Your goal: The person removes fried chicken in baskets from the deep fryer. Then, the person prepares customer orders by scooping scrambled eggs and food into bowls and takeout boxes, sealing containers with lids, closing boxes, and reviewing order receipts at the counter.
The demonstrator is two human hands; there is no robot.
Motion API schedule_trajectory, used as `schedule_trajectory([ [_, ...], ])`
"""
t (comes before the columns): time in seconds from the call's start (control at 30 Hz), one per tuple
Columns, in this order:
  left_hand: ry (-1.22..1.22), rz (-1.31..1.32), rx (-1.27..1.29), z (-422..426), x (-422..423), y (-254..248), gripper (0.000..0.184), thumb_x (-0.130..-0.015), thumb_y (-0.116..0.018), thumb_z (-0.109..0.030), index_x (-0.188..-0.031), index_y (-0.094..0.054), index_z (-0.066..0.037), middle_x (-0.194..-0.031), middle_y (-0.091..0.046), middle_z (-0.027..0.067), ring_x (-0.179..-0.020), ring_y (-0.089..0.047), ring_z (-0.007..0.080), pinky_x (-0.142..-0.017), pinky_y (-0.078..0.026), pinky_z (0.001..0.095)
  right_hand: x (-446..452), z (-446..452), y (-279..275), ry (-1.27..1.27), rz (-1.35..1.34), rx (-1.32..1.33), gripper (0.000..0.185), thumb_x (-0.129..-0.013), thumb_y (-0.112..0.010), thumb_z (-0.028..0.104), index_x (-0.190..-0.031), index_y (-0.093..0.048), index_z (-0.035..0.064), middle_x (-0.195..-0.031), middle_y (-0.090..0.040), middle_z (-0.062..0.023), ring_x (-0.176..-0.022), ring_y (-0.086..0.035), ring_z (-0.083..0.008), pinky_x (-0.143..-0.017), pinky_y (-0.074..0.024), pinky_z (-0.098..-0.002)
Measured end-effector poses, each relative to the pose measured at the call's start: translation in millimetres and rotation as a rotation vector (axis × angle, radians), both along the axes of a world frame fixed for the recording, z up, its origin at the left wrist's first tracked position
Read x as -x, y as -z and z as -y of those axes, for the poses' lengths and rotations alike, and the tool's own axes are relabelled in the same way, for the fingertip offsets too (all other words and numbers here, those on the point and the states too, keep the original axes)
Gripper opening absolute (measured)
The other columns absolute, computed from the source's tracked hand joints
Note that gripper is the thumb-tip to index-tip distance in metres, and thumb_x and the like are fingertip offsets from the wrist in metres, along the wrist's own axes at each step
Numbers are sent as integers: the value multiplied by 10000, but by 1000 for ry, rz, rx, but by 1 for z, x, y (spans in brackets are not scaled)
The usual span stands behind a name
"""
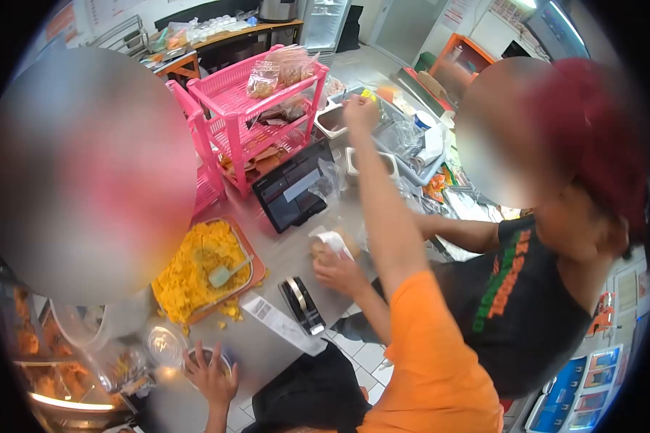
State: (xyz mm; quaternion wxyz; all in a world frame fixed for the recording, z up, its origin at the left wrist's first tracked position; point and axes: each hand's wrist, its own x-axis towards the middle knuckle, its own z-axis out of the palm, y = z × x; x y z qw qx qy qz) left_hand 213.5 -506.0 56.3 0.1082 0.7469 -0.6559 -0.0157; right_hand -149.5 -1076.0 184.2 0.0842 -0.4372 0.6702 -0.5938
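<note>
My left hand (pixel 211 372) lies with spread fingers over a small round bowl (pixel 228 360) at the lower left, covering most of it. A clear round lid (pixel 165 345) is beside it. My right arm, in an orange sleeve, stretches far across the counter. My right hand (pixel 362 112) is closed near a white-rimmed container of brown food (pixel 331 121); a thin dark thing shows at its fingers, too small to name. Below my right arm, a co-worker's hand (pixel 339 271) holds something wrapped in white paper (pixel 334 242).
A tray of yellow food (pixel 202 270) holds a pale scoop (pixel 221 275). Nearby are a receipt strip (pixel 282 325), a black tape dispenser (pixel 302 307) and a tablet (pixel 290 186). A pink rack (pixel 220 101) stands behind. A co-worker in black (pixel 534 310) is close on the right.
</note>
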Motion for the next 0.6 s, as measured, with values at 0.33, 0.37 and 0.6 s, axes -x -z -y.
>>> schedule_trajectory([
  [0.33,21,-74,-98,73,42,-33,678,-693,-805,-355,-1330,-605,-242,-1502,-303,203,-1333,-284,457,-1073,-299,573,186,153,106,156,-679,-668,418,-851,-635,189,-1250,-583,76,-1216,-653,-184,-1150,-616,-375,-987,-471,-503],
  [0.37,-25,-189,-81,107,91,-33,699,-674,-826,-346,-1330,-606,-249,-1503,-288,213,-1326,-279,462,-1067,-306,573,196,166,124,146,-677,-681,418,-851,-635,189,-1250,-583,76,-1216,-653,-184,-1150,-616,-375,-987,-471,-503],
  [0.6,-500,-665,-205,227,336,2,805,-589,-917,-295,-1333,-610,-275,-1495,-234,260,-1302,-236,493,-1053,-328,568,222,210,161,329,-879,-792,398,-906,-637,286,-1202,-587,24,-1209,-645,-202,-1174,-599,-342,-989,-395,-604],
])
